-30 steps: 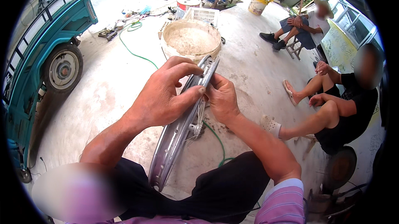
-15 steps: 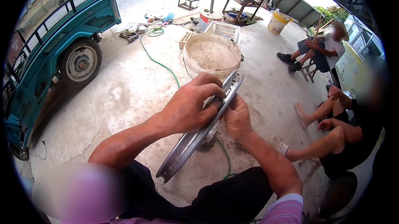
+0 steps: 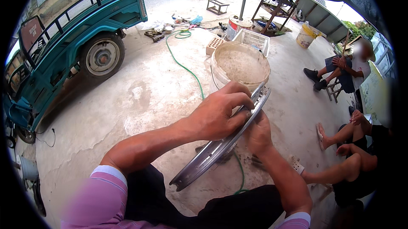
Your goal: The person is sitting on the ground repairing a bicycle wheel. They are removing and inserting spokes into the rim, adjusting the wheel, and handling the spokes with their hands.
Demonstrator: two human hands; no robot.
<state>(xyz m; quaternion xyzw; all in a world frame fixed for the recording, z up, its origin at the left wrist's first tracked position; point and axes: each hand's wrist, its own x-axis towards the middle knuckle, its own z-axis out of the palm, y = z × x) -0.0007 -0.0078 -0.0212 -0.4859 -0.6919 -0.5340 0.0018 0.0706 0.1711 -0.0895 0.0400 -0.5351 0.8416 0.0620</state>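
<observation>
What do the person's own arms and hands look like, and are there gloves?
No gloves show: the left hand and right hand are bare, the right partly hidden. No watch or bracelet shows on the bare forearms. The pinkish-purple sleeves have thin pale stripes and white edges.

Metal rim, partly covered midway.
The left hand hides some of its channel; what sits at those fingertips is too small to tell. The right hand's fingertips vanish behind the rim. The nearer seated person's head is blurred; the teal cart is cut off leftward.
</observation>
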